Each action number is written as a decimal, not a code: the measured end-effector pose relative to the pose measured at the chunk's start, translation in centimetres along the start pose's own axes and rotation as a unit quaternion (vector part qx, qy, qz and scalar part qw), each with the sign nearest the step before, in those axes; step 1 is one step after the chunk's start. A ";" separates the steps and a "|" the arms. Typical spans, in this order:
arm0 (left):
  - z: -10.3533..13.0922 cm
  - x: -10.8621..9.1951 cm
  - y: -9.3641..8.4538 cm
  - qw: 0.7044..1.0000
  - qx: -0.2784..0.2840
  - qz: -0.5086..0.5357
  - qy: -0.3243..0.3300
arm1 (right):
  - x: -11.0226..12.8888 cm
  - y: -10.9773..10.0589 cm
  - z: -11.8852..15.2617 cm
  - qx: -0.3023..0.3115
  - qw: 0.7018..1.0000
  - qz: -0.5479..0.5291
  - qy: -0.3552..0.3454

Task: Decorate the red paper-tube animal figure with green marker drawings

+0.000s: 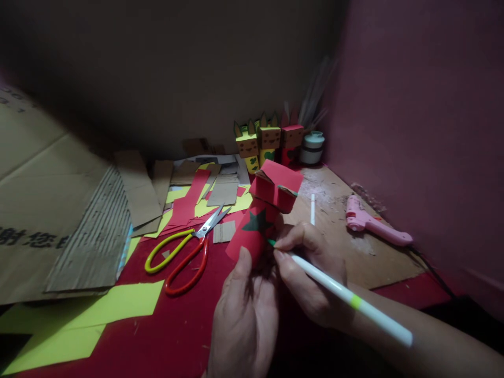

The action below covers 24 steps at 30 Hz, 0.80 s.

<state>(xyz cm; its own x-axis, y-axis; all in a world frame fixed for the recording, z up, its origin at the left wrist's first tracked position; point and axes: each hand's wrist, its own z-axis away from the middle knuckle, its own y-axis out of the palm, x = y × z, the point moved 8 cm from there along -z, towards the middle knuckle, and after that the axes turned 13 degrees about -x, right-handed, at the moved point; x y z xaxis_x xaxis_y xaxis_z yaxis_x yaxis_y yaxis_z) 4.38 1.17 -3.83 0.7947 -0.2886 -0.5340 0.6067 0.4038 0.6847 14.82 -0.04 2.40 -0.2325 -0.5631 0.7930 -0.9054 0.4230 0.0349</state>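
Observation:
My left hand (246,310) is closed round the lower end of a red paper figure (240,241), holding it tilted above the table. The figure has a tube-shaped body, a boxy red head and a dark green star (258,224) on its front. In my right hand (311,273) is a white marker pen (334,283) with a green tip and a yellow-green band. Its tip is at the figure's side, just below the star; whether it touches is hard to tell. Scissors (202,231) with one yellow and one red handle lie open to the left.
Finished-looking paper figures (270,139) stand at the back beside a pale jar (313,148). A pink glue gun (376,226) and a white stick (313,209) lie on a brown board (334,184) at right. Cardboard pieces (137,191) and yellow paper (118,304) cover the left side.

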 end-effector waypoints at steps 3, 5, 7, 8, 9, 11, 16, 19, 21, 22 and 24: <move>-0.1 0.0 0.0 1.000 -0.008 -0.001 -0.007 | 0.3 0.0 -0.2 0.003 1.000 0.003 -0.005; 0.1 0.0 0.3 1.000 0.005 0.004 -0.010 | 0.5 0.0 -0.3 0.006 1.000 -0.002 -0.008; 0.2 0.0 0.6 1.000 0.020 0.016 -0.013 | 0.7 0.1 -0.3 0.010 1.000 -0.007 -0.013; 0.3 -0.1 0.6 0.999 0.024 0.023 -0.015 | 0.7 0.1 -0.4 0.011 1.000 -0.009 -0.016; 0.3 0.0 0.5 0.999 0.023 0.030 -0.017 | 0.7 0.1 -0.4 0.011 1.000 -0.011 -0.018; 0.2 0.0 0.3 0.999 0.010 0.036 -0.019 | 0.5 0.0 -0.3 0.012 1.000 -0.016 -0.013; 0.0 0.3 -0.2 0.999 -0.024 0.025 -0.028 | -0.5 -0.3 -0.1 -0.009 0.998 -0.065 0.024; 0.1 0.2 -0.2 0.999 -0.020 0.030 -0.023 | -0.6 -0.1 0.1 -0.007 0.995 -0.090 0.028; 0.1 0.1 -0.2 0.999 -0.016 0.036 -0.020 | -0.6 0.0 0.1 -0.002 0.995 -0.098 0.028; 0.2 0.1 -0.1 0.999 -0.014 0.039 -0.019 | -0.6 0.1 0.1 0.000 0.995 -0.097 0.028; 0.2 0.0 0.0 0.999 -0.011 0.043 -0.019 | -0.6 0.1 0.1 0.000 0.995 -0.093 0.029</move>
<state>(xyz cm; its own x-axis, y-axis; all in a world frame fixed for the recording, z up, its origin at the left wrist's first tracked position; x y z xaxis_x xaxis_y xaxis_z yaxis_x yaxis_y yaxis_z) 4.39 0.97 -3.78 0.8438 -0.2845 -0.4551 0.5367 0.4468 0.7157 14.83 0.32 1.84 -0.0407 -0.5896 0.8066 -0.9312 0.3151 0.1833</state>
